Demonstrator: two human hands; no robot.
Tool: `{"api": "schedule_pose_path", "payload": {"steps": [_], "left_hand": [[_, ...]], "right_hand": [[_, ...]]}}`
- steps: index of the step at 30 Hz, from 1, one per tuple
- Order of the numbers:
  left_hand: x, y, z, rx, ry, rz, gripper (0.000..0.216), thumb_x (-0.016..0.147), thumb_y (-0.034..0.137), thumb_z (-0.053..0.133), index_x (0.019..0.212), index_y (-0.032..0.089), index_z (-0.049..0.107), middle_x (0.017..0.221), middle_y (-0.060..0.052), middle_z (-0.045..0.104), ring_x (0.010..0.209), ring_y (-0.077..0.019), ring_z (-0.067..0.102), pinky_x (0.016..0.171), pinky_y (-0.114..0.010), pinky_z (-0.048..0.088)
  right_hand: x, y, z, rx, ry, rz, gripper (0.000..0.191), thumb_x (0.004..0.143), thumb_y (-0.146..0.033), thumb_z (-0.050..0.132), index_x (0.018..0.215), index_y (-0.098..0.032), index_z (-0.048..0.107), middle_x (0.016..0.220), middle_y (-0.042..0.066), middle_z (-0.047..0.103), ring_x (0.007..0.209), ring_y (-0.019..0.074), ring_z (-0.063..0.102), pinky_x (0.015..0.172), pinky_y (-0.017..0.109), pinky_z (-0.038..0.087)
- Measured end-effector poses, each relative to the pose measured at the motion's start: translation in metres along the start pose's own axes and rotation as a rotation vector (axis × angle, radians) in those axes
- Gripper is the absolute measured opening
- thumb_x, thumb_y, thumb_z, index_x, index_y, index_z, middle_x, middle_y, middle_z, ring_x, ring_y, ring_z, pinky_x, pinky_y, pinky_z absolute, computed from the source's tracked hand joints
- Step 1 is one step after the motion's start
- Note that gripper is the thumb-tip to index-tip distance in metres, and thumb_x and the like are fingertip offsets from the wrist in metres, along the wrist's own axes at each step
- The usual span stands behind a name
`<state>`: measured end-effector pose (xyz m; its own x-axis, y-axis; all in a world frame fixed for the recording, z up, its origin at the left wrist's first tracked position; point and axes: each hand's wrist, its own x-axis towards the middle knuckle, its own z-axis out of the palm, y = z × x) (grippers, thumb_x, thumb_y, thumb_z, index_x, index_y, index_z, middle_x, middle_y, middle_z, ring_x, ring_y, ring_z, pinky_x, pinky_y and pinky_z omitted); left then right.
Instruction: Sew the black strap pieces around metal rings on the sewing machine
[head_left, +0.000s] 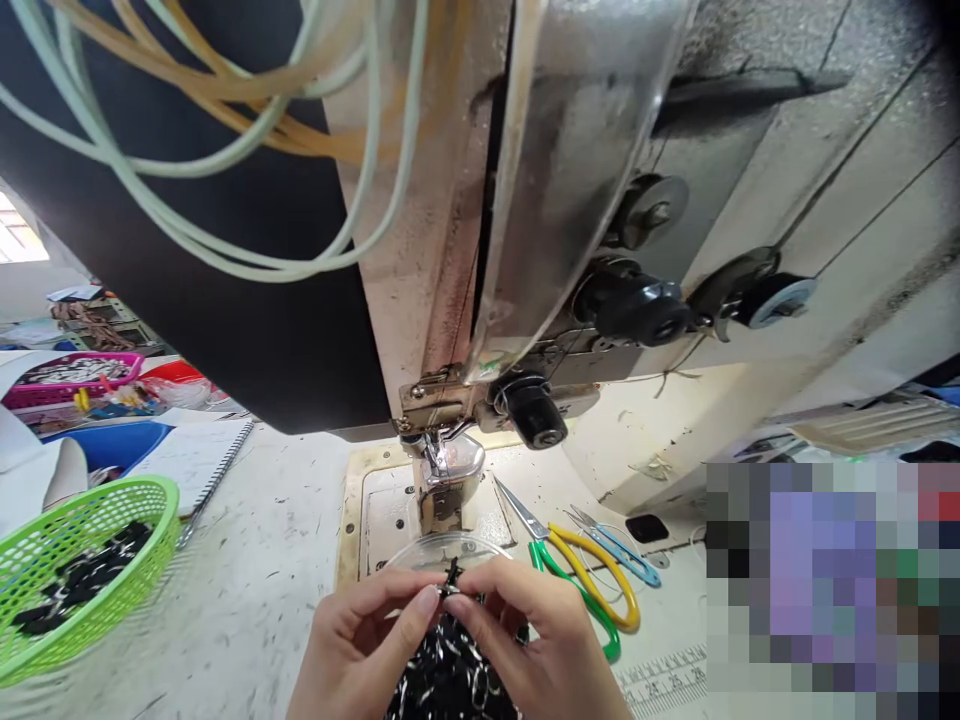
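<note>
While having a green basket (163, 507) left of the presser foot (437, 460) — seemingly for easy reach — pinches a small black piece (453, 573) in front of it with left hand (367, 635) and right hand (544, 625) together, likely for control, with scissors (557, 538) right of the foot.

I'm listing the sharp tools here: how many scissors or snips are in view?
2: scissors with yellow and green handles, beside the right hand, and blue-handled snips just right of them. Others may be hidden by the pixelated corner.

Large scissors (562, 545), spiral notebook (192, 456), pink basket (45, 394)
</note>
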<state>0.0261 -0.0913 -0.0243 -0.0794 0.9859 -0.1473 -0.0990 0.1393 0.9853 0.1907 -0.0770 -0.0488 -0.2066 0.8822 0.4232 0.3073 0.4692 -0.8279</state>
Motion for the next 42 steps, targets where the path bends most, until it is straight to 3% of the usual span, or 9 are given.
{"api": "schedule_pose_path", "payload": {"steps": [6, 10, 13, 19, 21, 24, 29, 34, 42], "left_hand": [[0.0, -0.013, 0.004, -0.14, -0.003, -0.119, 0.04, 0.063, 0.052, 0.087, 0.093, 0.025, 0.084, 0.088, -0.007, 0.081, 0.085, -0.0259, 0.073, 0.073, -0.032, 0.061], [0.002, -0.023, 0.009, -0.212, -0.028, -0.111, 0.034, 0.06, 0.048, 0.09, 0.081, 0.022, 0.085, 0.09, -0.009, 0.083, 0.1, -0.0315, 0.072, 0.089, -0.037, 0.057], [0.003, -0.022, 0.007, -0.216, 0.004, -0.106, 0.028, 0.061, 0.045, 0.09, 0.077, 0.023, 0.083, 0.089, -0.007, 0.083, 0.096, -0.0283, 0.073, 0.091, -0.034, 0.055], [0.0, -0.01, 0.002, 0.023, -0.017, -0.016, 0.018, 0.067, 0.04, 0.085, 0.074, 0.024, 0.082, 0.075, -0.005, 0.08, 0.076, -0.0255, 0.073, 0.076, -0.031, 0.058], [-0.002, -0.009, 0.001, 0.199, -0.004, 0.084, 0.012, 0.07, 0.036, 0.082, 0.076, 0.025, 0.084, 0.073, -0.005, 0.079, 0.074, -0.027, 0.072, 0.072, -0.033, 0.058], [-0.002, -0.009, 0.002, 0.427, -0.005, 0.256, 0.009, 0.077, 0.029, 0.076, 0.077, 0.028, 0.085, 0.07, -0.005, 0.076, 0.068, -0.0254, 0.069, 0.067, -0.032, 0.055], [-0.001, -0.005, 0.0, 0.308, -0.006, 0.233, 0.012, 0.079, 0.029, 0.074, 0.085, 0.028, 0.084, 0.085, -0.007, 0.078, 0.076, -0.0256, 0.072, 0.068, -0.029, 0.058], [0.0, 0.0, -0.009, 0.265, -0.147, 0.088, 0.018, 0.082, 0.035, 0.075, 0.094, 0.026, 0.084, 0.091, -0.007, 0.082, 0.084, -0.0263, 0.075, 0.075, -0.028, 0.059], [0.006, 0.004, -0.013, 0.384, -0.245, 0.081, 0.022, 0.086, 0.036, 0.069, 0.1, 0.027, 0.084, 0.084, -0.005, 0.082, 0.083, -0.0257, 0.073, 0.072, -0.028, 0.057]], "right_hand": [[-0.002, 0.003, 0.001, 0.11, -0.025, 0.041, 0.019, 0.097, -0.028, 0.056, 0.086, -0.02, 0.07, 0.073, 0.002, 0.071, 0.056, 0.013, 0.062, 0.05, 0.021, 0.049], [-0.007, 0.003, 0.009, 0.109, 0.017, -0.023, 0.018, 0.096, -0.024, 0.055, 0.091, -0.021, 0.072, 0.081, 0.004, 0.075, 0.07, 0.0166, 0.069, 0.062, 0.023, 0.055], [-0.008, -0.002, 0.009, 0.095, 0.003, -0.04, 0.02, 0.095, -0.023, 0.054, 0.094, -0.021, 0.073, 0.078, 0.004, 0.073, 0.063, 0.0155, 0.066, 0.056, 0.022, 0.053], [0.0, -0.009, -0.005, 0.074, -0.005, 0.094, 0.013, 0.088, -0.027, 0.067, 0.101, -0.023, 0.07, 0.082, 0.001, 0.069, 0.058, 0.0128, 0.06, 0.049, 0.021, 0.049], [0.003, -0.009, -0.007, 0.075, -0.045, 0.067, 0.025, 0.086, -0.025, 0.07, 0.111, -0.024, 0.069, 0.093, 0.002, 0.069, 0.061, 0.0123, 0.06, 0.051, 0.021, 0.049], [0.009, -0.007, -0.006, 0.069, -0.089, 0.015, 0.012, 0.091, -0.02, 0.065, 0.098, -0.023, 0.074, 0.087, 0.002, 0.07, 0.067, 0.0132, 0.063, 0.059, 0.023, 0.05], [0.014, -0.006, -0.012, 0.096, -0.107, 0.0, 0.017, 0.091, -0.013, 0.064, 0.092, -0.023, 0.077, 0.083, 0.001, 0.076, 0.075, 0.0147, 0.07, 0.068, 0.023, 0.052], [0.015, -0.008, -0.017, 0.142, -0.123, 0.164, 0.015, 0.087, -0.017, 0.065, 0.087, -0.024, 0.078, 0.074, -0.001, 0.075, 0.064, 0.0141, 0.067, 0.055, 0.021, 0.05], [0.017, -0.006, -0.018, 0.392, -0.191, 0.42, 0.012, 0.082, -0.031, 0.073, 0.084, -0.02, 0.078, 0.074, 0.001, 0.072, 0.06, 0.0114, 0.06, 0.054, 0.02, 0.05]]}}
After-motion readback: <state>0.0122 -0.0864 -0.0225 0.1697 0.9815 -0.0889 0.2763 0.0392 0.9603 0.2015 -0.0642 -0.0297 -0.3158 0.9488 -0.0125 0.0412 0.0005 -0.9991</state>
